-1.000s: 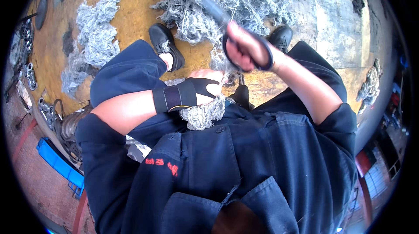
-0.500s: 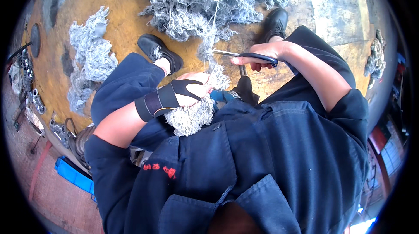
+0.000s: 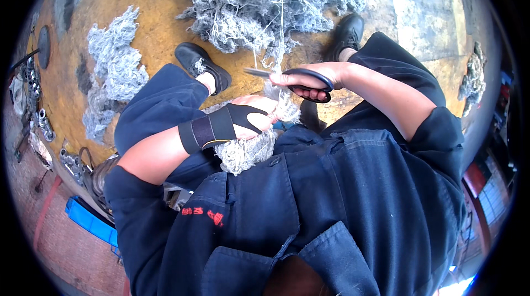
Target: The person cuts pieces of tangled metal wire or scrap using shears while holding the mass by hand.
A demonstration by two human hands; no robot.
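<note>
A wad of pale, stringy cotton yarn (image 3: 249, 154) is clasped in my left hand (image 3: 255, 113), which wears a black wrist support (image 3: 208, 129). Some of the wad bulges out below the palm, close to my jacket. My right hand (image 3: 313, 82) grips black-handled scissors (image 3: 311, 73), their blades pointing left just above the left hand. Stretched strands (image 3: 282, 25) run from a big heap of grey tangled yarn (image 3: 243, 6) down past the blades to the held wad. Whether the blades are parted is hard to make out.
A smaller clump of grey yarn (image 3: 115, 59) lies on the worn yellowish floor (image 3: 160, 25) at left. Another scrap (image 3: 473, 78) lies at far right. My black shoes (image 3: 201, 64) flank the heap. Metal parts (image 3: 44, 125) and a blue bin (image 3: 91, 220) are at the left edge.
My right hand and the scissors have moved left and slightly down, across the strands. My left hand has shifted a little right with the wad, and the strands look straighter.
</note>
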